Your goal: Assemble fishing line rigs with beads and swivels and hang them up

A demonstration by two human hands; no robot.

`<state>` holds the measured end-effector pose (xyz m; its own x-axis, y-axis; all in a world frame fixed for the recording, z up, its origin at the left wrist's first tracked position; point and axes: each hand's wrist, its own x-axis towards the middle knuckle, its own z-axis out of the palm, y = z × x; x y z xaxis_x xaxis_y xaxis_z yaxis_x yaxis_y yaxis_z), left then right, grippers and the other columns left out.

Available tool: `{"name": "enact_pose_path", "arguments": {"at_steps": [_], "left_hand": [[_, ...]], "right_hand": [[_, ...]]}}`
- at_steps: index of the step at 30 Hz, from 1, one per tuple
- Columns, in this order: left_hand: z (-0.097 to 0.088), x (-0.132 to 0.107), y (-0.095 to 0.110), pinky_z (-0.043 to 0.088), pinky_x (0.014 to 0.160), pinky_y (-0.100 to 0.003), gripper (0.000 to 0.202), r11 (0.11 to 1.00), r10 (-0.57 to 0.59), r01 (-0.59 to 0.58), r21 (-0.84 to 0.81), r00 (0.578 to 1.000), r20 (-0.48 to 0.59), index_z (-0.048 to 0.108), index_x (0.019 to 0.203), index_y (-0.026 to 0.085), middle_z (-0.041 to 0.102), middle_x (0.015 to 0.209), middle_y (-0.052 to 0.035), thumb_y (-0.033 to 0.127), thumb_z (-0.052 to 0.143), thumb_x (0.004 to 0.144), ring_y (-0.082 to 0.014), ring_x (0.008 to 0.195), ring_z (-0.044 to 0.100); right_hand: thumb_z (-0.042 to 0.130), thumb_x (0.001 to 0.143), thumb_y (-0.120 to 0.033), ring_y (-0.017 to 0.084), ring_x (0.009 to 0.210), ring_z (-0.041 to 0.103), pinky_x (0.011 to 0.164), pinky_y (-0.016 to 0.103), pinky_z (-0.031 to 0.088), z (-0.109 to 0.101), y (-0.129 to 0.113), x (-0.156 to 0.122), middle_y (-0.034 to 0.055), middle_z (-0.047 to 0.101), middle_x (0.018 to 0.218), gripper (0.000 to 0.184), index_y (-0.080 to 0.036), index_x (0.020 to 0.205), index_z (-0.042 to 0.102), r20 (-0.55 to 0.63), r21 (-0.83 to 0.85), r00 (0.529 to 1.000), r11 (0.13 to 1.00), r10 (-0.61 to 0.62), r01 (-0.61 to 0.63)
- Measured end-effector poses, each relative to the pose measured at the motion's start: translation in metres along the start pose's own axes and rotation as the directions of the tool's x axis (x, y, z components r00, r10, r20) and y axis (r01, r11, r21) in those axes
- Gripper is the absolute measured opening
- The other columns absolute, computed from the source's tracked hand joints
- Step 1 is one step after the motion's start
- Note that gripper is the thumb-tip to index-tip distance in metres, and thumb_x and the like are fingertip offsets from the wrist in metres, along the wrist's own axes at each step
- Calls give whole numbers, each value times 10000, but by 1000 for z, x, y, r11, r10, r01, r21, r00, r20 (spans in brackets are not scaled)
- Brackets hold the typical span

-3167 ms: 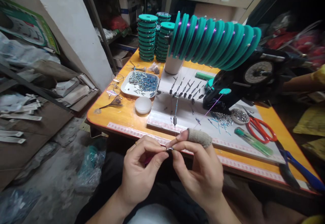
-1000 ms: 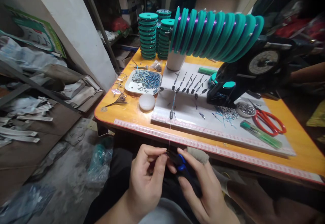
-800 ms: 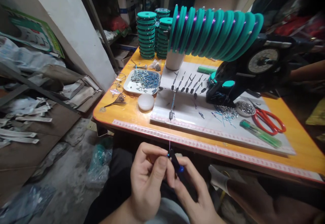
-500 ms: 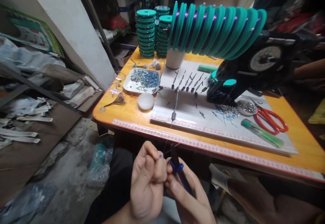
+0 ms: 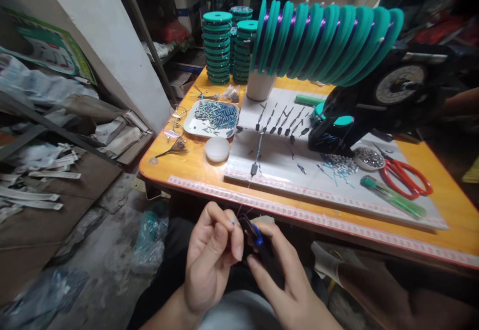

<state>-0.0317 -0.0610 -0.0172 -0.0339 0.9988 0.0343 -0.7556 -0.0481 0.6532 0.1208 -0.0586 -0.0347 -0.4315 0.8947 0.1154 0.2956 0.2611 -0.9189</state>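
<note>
Below the front edge of the orange table [image 5: 175,163], my left hand [image 5: 211,257] is curled with its fingertips pinched on a thin line that has a small blue bead. The line runs up to a dark weight [image 5: 254,169] on the white board [image 5: 273,163]. My right hand [image 5: 284,280] grips small blue-handled pliers [image 5: 256,238], their dark jaws touching the line beside my left fingertips. A cloth sleeve covers one right finger.
A row of teal spools [image 5: 322,41] sits on a black winding machine [image 5: 377,105]. Stacked teal spools [image 5: 217,46], a tray of blue tubes [image 5: 213,116], a white lid [image 5: 217,148], red scissors [image 5: 406,180] and a green tool [image 5: 391,198] lie on the table. Clutter fills the floor at left.
Earlier both hands pinched a small metal piece with no tool. My right hand has since taken up the blue-handled pliers and keeps working them at the line held by my left fingers.
</note>
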Motion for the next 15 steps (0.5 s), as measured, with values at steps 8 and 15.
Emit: {"name": "enact_pose_path", "arguments": {"at_steps": [8, 15], "left_hand": [[7, -1, -3, 193, 454, -182, 166, 990, -46, 46, -136, 999, 5, 573, 905, 230, 205, 483, 98, 347, 525, 1012, -54, 418, 129], [14, -5, -4, 154, 451, -214, 182, 967, -54, 16, -254, 989, -141, 621, 851, 226, 126, 537, 82, 361, 601, 973, -62, 457, 88]], "right_hand": [[528, 966, -220, 192, 924, 643, 814, 284, 556, 17, -4, 3, 75, 646, 1022, 231, -220, 1197, 546, -36, 273, 998, 962, 41, -30], [615, 933, -369, 219, 1021, 628, 925, 338, 522, 40, -5, -4, 72, 651, 1090, 296, -229, 1188, 560, -22, 680, 959, 708, 281, -192]]}}
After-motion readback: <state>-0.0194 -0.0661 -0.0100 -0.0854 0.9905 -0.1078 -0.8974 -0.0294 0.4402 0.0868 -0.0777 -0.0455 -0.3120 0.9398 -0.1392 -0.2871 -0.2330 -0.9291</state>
